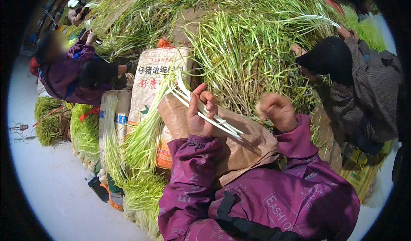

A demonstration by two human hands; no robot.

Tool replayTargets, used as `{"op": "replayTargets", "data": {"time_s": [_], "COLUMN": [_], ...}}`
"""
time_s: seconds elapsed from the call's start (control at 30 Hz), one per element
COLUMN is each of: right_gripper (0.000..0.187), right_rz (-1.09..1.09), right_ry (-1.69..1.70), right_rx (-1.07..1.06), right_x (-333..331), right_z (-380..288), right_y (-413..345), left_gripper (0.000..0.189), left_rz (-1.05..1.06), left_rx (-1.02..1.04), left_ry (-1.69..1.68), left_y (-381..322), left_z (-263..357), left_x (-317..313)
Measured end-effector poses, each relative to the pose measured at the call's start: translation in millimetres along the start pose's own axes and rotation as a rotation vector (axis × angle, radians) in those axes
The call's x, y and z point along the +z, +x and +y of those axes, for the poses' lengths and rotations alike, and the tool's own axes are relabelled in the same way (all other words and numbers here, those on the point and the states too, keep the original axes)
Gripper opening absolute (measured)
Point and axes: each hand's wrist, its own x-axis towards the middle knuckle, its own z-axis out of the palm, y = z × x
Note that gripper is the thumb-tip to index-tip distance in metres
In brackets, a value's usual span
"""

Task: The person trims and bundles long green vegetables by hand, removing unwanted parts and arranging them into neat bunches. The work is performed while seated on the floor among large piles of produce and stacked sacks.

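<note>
In my left hand (202, 112) lie several pale stalks (221, 122), which look like blanched garlic chives; their white ends point toward my lap and their leaves trail to the upper left. My right hand (277, 111) is raised at the right with its fingers curled; blur hides whether anything is in them. A brown woven sack (250, 138) covers my lap below both hands. Just beyond my hands spreads a large heap of uncleaned green stalks (244, 54). Left of my left hand, a bunch of yellow-green stalks (144, 141) rests against a printed sack.
A printed white sack (160, 59) stands ahead to the left. Sorted bundles (85, 131) line the left side. One person (70, 67) works at the left; another, in a dark cap (330, 61), bends over the heap at the right, holding white-stemmed stalks (321, 19).
</note>
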Motion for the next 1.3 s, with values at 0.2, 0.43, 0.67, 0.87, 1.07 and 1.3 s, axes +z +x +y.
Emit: {"op": "replayTargets", "data": {"time_s": [0.2,0.43,0.67,0.87,1.07,1.3], "right_gripper": [0.031,0.009,0.018,0.019,0.026,0.017], "right_rz": [-0.338,-0.293,-0.148,0.115,0.03,0.03], "right_ry": [-0.688,-0.588,0.284,-0.38,-1.017,-1.293], "right_rx": [0.105,0.04,-0.023,0.254,0.381,0.399], "right_x": [32.6,30.7,4.9,-79.0,-69.8,-97.5], "right_z": [36.0,27.1,-4.1,4.6,62.8,180.7], "right_y": [28.0,31.0,-15.1,-69.4,-39.2,62.6], "left_gripper": [0.038,0.035,0.034,0.034,0.026,0.022], "left_rz": [-0.042,0.051,0.046,0.071,0.11,0.234], "left_rx": [-0.042,-0.065,-0.034,0.021,0.027,0.018], "left_ry": [0.029,0.065,-0.021,0.083,0.211,-0.036], "left_y": [-4.0,-5.9,-5.7,-5.8,-9.6,-18.4], "left_z": [-2.2,-4.3,0.9,-1.1,-1.4,2.1], "left_x": [2.9,-1.5,-6.5,-3.5,-0.3,1.8]}}
